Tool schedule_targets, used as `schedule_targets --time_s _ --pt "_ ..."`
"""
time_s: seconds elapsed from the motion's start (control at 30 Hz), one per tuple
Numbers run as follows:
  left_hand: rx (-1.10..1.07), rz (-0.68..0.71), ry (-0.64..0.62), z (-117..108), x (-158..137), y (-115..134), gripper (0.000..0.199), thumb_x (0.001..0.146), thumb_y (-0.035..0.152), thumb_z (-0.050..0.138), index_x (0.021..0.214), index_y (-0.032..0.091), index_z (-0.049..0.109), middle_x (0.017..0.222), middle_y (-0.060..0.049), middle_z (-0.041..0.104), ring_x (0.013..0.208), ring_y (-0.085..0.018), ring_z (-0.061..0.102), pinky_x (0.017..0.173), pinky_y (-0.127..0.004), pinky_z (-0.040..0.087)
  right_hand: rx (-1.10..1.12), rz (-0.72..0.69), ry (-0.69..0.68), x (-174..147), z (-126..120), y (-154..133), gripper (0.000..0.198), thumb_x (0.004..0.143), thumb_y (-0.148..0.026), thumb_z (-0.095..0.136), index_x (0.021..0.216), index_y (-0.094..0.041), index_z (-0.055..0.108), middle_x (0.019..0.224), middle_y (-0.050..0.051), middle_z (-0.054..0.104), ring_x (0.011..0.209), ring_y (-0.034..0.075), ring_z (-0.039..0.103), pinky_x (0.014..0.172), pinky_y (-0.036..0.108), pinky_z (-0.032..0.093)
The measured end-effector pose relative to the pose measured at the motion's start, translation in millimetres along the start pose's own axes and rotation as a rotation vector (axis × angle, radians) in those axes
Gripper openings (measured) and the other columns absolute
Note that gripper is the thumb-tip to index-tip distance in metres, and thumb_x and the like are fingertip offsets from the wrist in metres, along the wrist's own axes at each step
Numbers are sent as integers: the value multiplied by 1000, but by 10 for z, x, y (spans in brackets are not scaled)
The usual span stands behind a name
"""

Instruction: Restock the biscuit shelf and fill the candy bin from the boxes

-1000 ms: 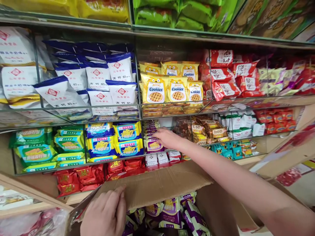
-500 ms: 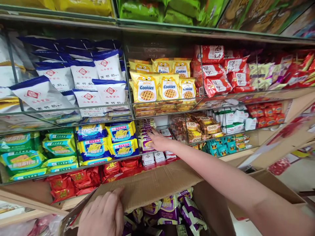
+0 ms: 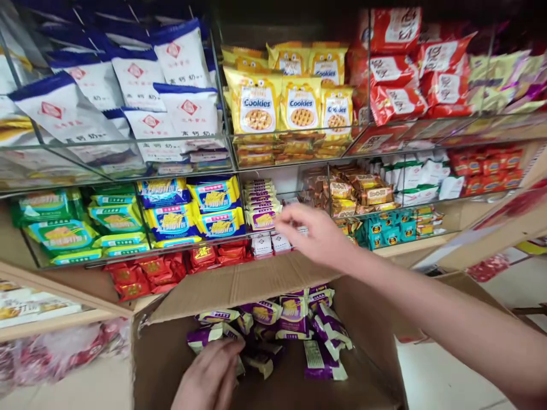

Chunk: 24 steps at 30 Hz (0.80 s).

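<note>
Beyond the cardboard box (image 3: 370,333), one row of purple packets (image 3: 261,220) stands shelved, while loose packets (image 3: 294,313) lie inside the box, suggesting work partly done, the right hand (image 3: 314,232) parted-fingered above its far flap (image 3: 248,282), the left hand (image 3: 211,373) inside, grip indeterminable.

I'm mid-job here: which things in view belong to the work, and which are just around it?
In the work:
left hand, at the loose purple packets
cardboard box holding them
right hand, by the shelved purple packets

Just around:
yellow cookie packs
white-and-blue bags
blue-and-yellow packs
green packs
</note>
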<state>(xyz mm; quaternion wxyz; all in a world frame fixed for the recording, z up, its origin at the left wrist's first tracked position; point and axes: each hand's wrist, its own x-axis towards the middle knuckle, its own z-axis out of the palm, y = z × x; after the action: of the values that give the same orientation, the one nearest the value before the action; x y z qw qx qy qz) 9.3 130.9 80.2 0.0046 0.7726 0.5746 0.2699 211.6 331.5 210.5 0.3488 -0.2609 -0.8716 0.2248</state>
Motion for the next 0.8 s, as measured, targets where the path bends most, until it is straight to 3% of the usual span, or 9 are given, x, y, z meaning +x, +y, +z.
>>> schedule_targets --time_s 0.1,0.17,0.2,0.3,0.4,0.5,0.63,0.7,0.8 --pt "-100 -41 -151 181 -41 -36 26 77 16 54 99 28 60 94 0 70 88 -14 66 77 -19 53 59 -46 -432 -584 172 -225 21 85 -20 43 79 -21 63 75 -1 64 71 11 59 68 22 44" --pt "-149 -54 -168 249 -3 -12 24 79 16 52 98 27 60 89 1 71 83 -13 66 74 -18 53 -64 66 -604 -869 484 -154 19 83 -20 45 81 -18 64 80 4 66 76 17 61 69 26 45" --pt "-173 -66 -177 268 28 13 23 80 15 50 97 27 60 88 1 71 82 -13 66 73 -17 53 -137 174 -622 -958 673 -66 18 81 -23 49 89 -15 63 88 9 66 82 21 62 71 29 45" --pt "-227 -108 -189 281 121 86 22 82 16 49 96 27 61 87 0 71 80 -12 66 72 -18 53 -249 472 -606 -1029 1209 235 45 72 -32 59 109 -8 55 100 18 64 89 29 61 72 34 45" --pt "-257 -183 -161 257 132 77 21 81 19 50 97 26 62 91 -2 70 85 -15 65 76 -23 53 -270 551 -579 -985 1471 352 34 76 -28 52 104 -8 57 93 17 66 85 29 62 71 35 45" --pt "-287 -303 -83 238 46 9 25 81 23 52 103 25 60 103 -7 68 98 -19 62 85 -31 51 -241 500 -515 -1013 1371 272 24 79 -24 45 94 -12 59 91 14 65 85 26 61 72 33 43" --pt "-378 -510 65 310 -22 58 42 80 30 53 121 22 49 122 -11 58 115 -22 51 96 -42 42 -31 374 -415 -1113 948 88 13 75 -21 51 83 -18 60 89 6 62 86 19 57 74 28 41" --pt "-464 -587 132 362 30 167 39 81 34 51 118 22 51 117 -9 61 109 -22 55 92 -40 45 136 387 -401 -1143 784 -8 10 73 -22 55 81 -20 61 81 1 61 77 15 55 68 24 40" --pt "-593 -654 234 366 176 337 22 81 38 51 91 23 63 86 -4 69 79 -17 64 72 -28 53 422 521 -280 -1163 706 -143 15 76 -32 57 84 -19 57 71 -2 57 63 12 51 57 21 39"
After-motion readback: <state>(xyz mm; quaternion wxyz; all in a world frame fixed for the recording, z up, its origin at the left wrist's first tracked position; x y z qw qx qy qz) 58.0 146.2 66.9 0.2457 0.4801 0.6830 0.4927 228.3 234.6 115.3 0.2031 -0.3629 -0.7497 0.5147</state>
